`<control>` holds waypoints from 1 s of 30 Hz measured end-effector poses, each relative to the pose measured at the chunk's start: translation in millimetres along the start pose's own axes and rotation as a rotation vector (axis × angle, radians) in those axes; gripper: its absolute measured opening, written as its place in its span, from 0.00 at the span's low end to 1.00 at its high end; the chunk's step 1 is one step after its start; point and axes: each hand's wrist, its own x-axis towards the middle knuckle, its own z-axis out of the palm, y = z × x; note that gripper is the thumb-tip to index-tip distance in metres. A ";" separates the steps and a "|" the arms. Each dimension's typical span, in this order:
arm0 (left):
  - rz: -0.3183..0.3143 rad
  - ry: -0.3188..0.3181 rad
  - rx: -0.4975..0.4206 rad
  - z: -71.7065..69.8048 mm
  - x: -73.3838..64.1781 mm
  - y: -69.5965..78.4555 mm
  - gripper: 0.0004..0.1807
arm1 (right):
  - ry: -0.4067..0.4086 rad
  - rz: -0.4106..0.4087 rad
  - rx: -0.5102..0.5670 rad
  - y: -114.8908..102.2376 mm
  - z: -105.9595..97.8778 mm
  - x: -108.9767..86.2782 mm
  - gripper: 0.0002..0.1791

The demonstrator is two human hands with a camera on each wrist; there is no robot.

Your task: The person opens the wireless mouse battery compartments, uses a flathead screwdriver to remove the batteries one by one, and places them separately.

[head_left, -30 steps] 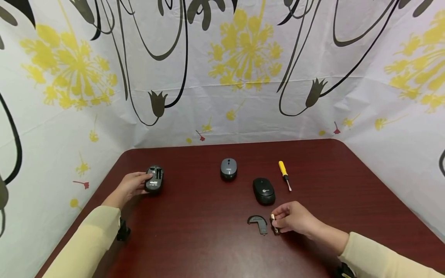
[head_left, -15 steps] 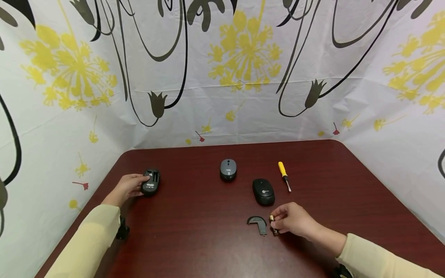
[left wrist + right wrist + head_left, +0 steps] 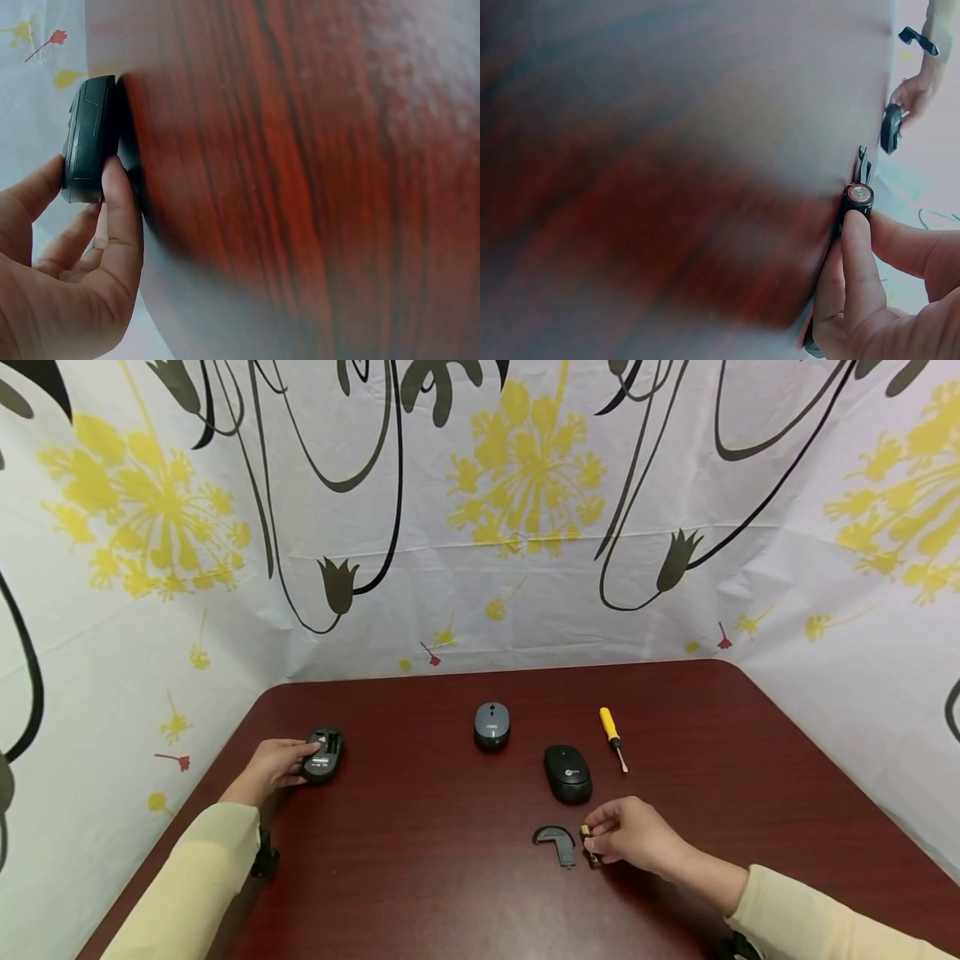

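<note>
At the left side of the table, my left hand [image 3: 270, 768] holds a dark computer mouse [image 3: 322, 762] bottom side up, its battery compartment uncovered. The thumb lies over its underside. In the left wrist view the mouse [image 3: 90, 139] appears edge-on between thumb and fingers, close over the tabletop. My right hand [image 3: 636, 837] pinches a black and copper-coloured battery [image 3: 586, 832] at the front right; its round end [image 3: 860, 194] faces the right wrist camera. Just left of this battery lies a grey, hook-shaped battery cover [image 3: 558, 842] with a curved dark edge.
A black mouse [image 3: 567, 774] sits beyond my right hand. Farther back stand a grey mouse [image 3: 492, 725] and a yellow-handled screwdriver [image 3: 610, 727]. Patterned cloth [image 3: 525, 593] rises behind the dark red-brown table [image 3: 420, 827].
My left hand has shifted a little to the left with the upturned mouse. The right hand stays nearly in place on the battery, which has tilted slightly.
</note>
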 end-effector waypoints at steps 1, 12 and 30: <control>0.003 0.006 0.008 -0.2 -0.5 -0.3 0.34 | 0.001 -0.001 0.002 0.1 0.1 -0.1 0.12; 0.023 0.037 0.045 -3.4 -1.9 -3.3 0.32 | 0.012 -0.002 -0.001 -0.9 -0.2 -1.0 0.12; 0.045 0.032 0.086 -5.5 -4.0 -2.4 0.31 | -0.055 0.035 0.149 4.6 -10.5 1.8 0.15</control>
